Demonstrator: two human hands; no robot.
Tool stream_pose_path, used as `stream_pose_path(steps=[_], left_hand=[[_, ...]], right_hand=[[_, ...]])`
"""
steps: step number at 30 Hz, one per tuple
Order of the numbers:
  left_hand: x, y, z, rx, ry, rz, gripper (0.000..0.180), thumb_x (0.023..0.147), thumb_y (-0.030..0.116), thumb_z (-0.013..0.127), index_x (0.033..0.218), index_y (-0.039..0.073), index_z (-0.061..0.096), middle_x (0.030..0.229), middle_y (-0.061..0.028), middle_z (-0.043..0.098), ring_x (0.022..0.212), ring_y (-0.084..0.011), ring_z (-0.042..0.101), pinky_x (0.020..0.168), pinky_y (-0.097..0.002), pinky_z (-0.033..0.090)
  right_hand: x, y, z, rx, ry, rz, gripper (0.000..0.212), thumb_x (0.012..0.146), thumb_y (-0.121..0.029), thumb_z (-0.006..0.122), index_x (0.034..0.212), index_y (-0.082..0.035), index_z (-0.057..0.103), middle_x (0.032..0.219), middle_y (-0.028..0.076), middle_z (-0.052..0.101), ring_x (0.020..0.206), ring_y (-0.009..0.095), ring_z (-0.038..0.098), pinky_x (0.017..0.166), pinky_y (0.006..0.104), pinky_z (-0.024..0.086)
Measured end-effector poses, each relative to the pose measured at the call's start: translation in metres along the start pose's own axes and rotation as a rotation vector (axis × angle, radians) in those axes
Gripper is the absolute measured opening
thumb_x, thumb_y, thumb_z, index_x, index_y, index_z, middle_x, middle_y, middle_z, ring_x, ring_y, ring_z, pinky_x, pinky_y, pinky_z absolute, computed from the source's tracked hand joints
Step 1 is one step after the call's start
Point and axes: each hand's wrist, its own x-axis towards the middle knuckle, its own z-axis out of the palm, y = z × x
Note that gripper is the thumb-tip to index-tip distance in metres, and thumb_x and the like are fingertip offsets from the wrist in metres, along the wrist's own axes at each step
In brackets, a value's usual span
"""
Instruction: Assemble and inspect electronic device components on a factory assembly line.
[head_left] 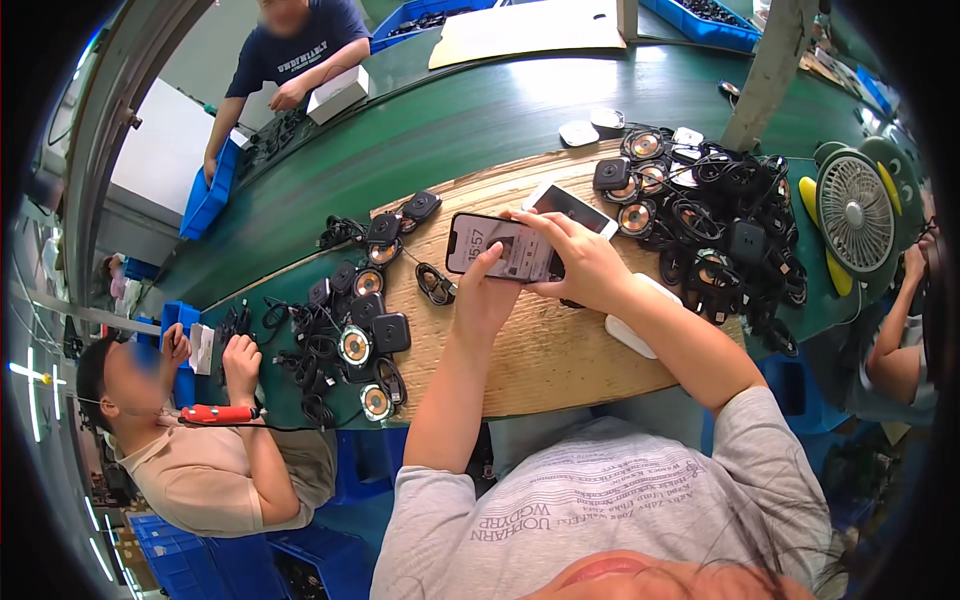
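A black smartphone [468, 244] with a lit screen is held sideways above a sheet of brown cardboard [530, 370]. My left hand [483, 292] grips its near edge, the thumb lying over the screen. My right hand [582, 258] closes around the phone's right end, with fingers along the far edge and the thumb underneath. Just beyond my right fingers lies a white-framed device [568, 208] with a dark screen, partly covered by my hand. A small coiled black cable [436, 287] rests left of my left hand. Under my right forearm is a white rounded object [632, 336], partly hidden.
Black cabled round pads with copper coils are heaped at right [715, 230] and left [355, 345]. A green fan [855, 212] stands far right. Beyond runs a green conveyor belt [480, 110]. Co-workers sit left and far left; a red electric screwdriver [218, 414] hangs near one.
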Motion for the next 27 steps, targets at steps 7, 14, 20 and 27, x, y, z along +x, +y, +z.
stream_pose_path(steps=[7, 14, 20, 27], left_hand=[[0.002, -0.002, -0.016, 0.014, 0.001, -0.021, 0.047, 0.088, 0.016, 0.054, 0.134, 0.005, 0.049, 0.134, -0.0131, 0.055, 0.123, -0.0239, 0.052, 0.104, -0.0397, 0.041], [0.003, 0.0, -0.003, 0.002, -0.062, -0.018, 0.048, 0.089, 0.017, 0.051, 0.135, 0.005, 0.048, 0.138, -0.0121, 0.052, 0.126, -0.024, 0.05, 0.104, -0.0397, 0.04], [0.003, 0.0, -0.001, 0.024, -0.06, -0.001, 0.047, 0.091, 0.022, 0.05, 0.136, 0.007, 0.047, 0.139, -0.0112, 0.052, 0.126, -0.0232, 0.05, 0.105, -0.039, 0.04], [0.006, -0.005, -0.01, -0.105, 0.025, -0.011, 0.049, 0.098, 0.039, 0.049, 0.135, 0.007, 0.048, 0.134, -0.0107, 0.056, 0.122, -0.0227, 0.054, 0.102, -0.0387, 0.042]], right_hand=[[-0.001, 0.002, 0.002, 0.007, -0.007, -0.005, 0.097, 0.062, -0.019, 0.083, 0.147, -0.027, 0.036, 0.121, 0.009, 0.056, 0.095, 0.028, 0.063, 0.078, 0.0367, 0.054], [0.0, 0.003, 0.002, -0.009, 0.038, -0.079, 0.098, 0.062, -0.019, 0.083, 0.147, -0.027, 0.036, 0.12, 0.008, 0.057, 0.093, 0.027, 0.064, 0.075, 0.0371, 0.055], [0.0, 0.002, 0.002, -0.008, 0.034, -0.027, 0.094, 0.061, -0.018, 0.085, 0.144, -0.023, 0.042, 0.118, 0.006, 0.06, 0.089, 0.025, 0.064, 0.074, 0.0355, 0.053], [-0.002, 0.003, 0.007, -0.024, 0.005, 0.135, 0.094, 0.063, -0.024, 0.085, 0.146, -0.024, 0.039, 0.11, 0.008, 0.06, 0.08, 0.027, 0.065, 0.071, 0.0356, 0.054]])
